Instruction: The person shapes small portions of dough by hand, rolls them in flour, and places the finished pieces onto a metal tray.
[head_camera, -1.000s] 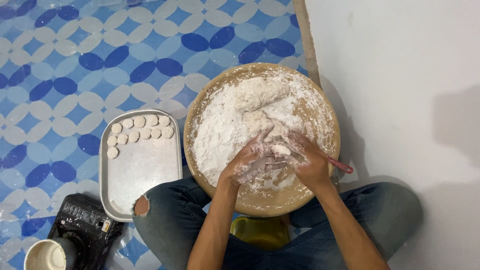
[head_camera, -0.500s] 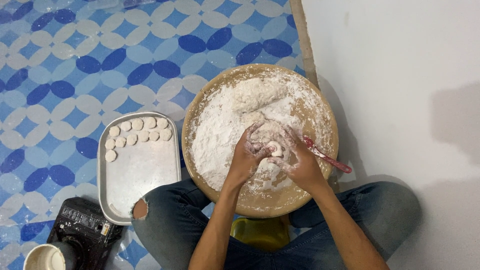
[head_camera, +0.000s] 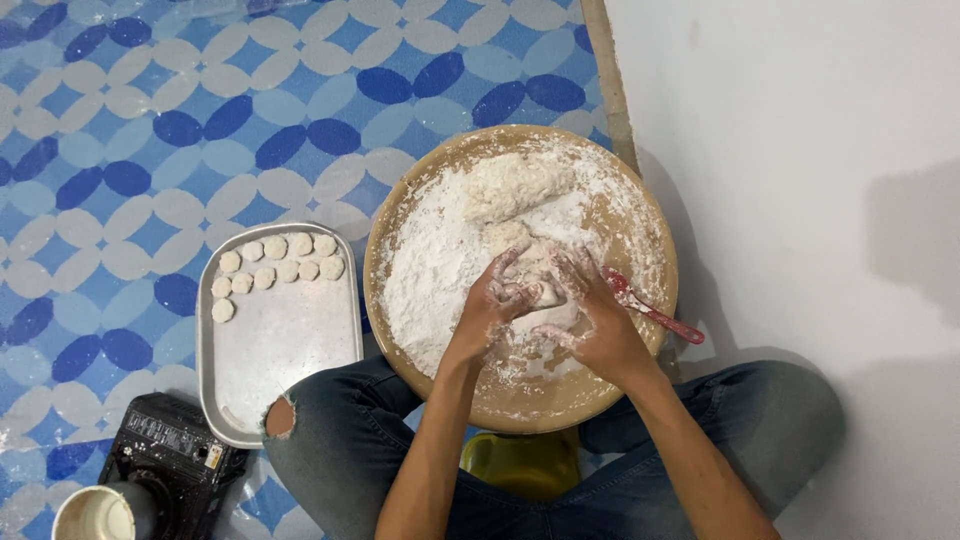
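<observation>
Both grips are closed on one lump of dough: the left hand and right hand press it from either side, at the centre of the frame. It sits in a floured round wooden tray. A red spoon lies right of it; a metal tray of dough discs sits left.

The person wears blue denim jeans with a torn hole at the knee on the left side. Both forearms are bare, with no sleeves visible. The left hand and right hand are dusted with white flour, without rings or gloves.
</observation>
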